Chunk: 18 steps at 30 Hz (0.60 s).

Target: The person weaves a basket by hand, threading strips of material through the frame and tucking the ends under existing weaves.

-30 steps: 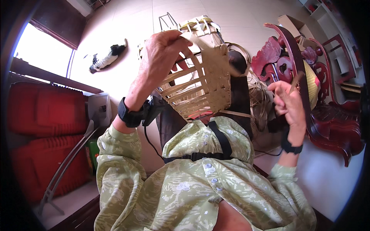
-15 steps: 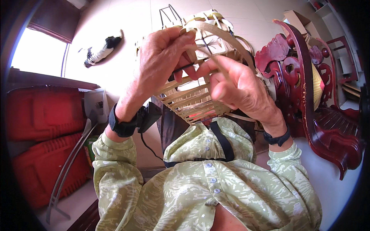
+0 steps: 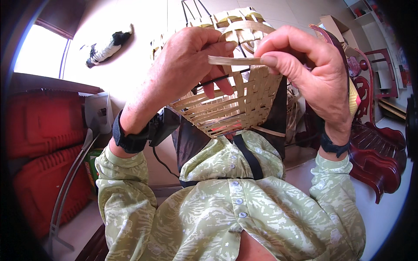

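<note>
A half-woven basket (image 3: 252, 98) of pale flat strips on a black wire frame stands in front of my body, its weave open. My left hand (image 3: 187, 58) is closed at its upper edge, thumb pressed on a strip there, other fingers reaching behind a black wire. Between thumb and forefinger my right hand (image 3: 307, 69) pinches a flat pale strip (image 3: 235, 61). That strip crosses leftward in front of the basket, and its cut end shows beside my left hand. Another strip (image 3: 248, 27) arches over the basket's top.
Red plastic cases (image 3: 45, 126) are stacked at left beside a grey metal-legged stand (image 3: 72, 191). A black-and-white cat (image 3: 109, 48) lies on the floor at far left. Carved dark-red wooden furniture (image 3: 376, 152) is close on the right. A black cable (image 3: 163, 163) hangs near my left wrist.
My right hand has moved right and turned, its fingers now pinching the strip, which lies more level. The left hand stays near the basket's upper edge.
</note>
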Available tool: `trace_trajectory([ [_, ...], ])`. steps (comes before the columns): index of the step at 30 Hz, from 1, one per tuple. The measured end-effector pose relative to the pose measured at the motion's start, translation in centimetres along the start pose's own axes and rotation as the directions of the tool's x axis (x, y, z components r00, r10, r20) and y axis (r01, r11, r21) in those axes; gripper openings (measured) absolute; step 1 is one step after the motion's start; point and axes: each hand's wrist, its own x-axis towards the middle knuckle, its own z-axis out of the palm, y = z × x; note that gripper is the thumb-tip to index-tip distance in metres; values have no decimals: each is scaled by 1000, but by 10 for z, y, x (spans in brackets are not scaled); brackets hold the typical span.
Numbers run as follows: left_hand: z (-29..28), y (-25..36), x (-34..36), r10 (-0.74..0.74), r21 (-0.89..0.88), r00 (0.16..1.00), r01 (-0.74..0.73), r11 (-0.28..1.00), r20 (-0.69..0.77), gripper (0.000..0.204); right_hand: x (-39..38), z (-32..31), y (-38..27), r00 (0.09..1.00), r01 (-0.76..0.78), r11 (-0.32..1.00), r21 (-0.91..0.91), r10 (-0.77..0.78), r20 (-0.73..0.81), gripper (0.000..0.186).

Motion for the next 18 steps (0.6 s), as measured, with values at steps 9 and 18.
trace_trajectory([
  [9,3,-7,0,60,28,998,-60,998,-11,21,15,-6,-9,986,149,909,-390,-109,124,9],
  [18,-2,-8,-5,102,8,995,-102,995,2,22,40,-8,-6,903,416,743,-524,-269,335,12],
])
